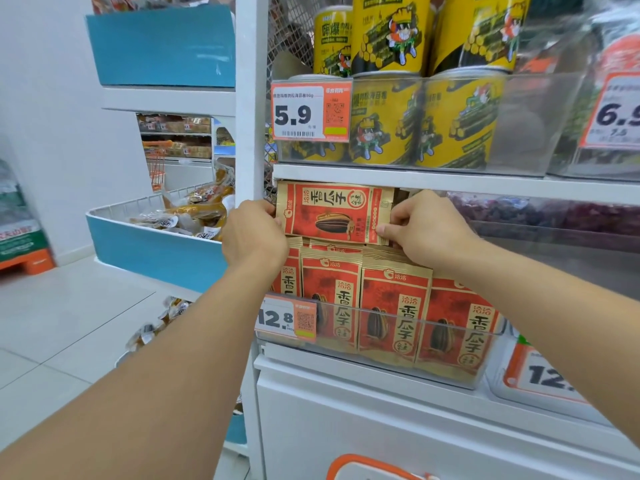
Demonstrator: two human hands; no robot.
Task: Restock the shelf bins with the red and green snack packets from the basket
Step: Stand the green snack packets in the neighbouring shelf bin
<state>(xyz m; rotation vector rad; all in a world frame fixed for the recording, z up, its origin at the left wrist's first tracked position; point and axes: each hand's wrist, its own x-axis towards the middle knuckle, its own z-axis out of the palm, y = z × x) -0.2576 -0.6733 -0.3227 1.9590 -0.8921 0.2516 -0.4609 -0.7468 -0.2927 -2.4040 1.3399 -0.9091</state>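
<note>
Both hands' fingers (384,230) pinching sideways red packet (334,211), fingertips hidden, basket unseen

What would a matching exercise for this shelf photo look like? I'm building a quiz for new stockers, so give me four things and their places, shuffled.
Things:
1. sideways red packet
2. yellow cans
3. 12.8 price tag
4. blue-fronted basket

Places:
A. on the front of the clear bin, at its left end
B. on the shelf above the red packets
C. held at its two ends by the left hand and the right hand
D. left of the white upright post

Pairs: 1-C, 2-B, 3-A, 4-D
</note>
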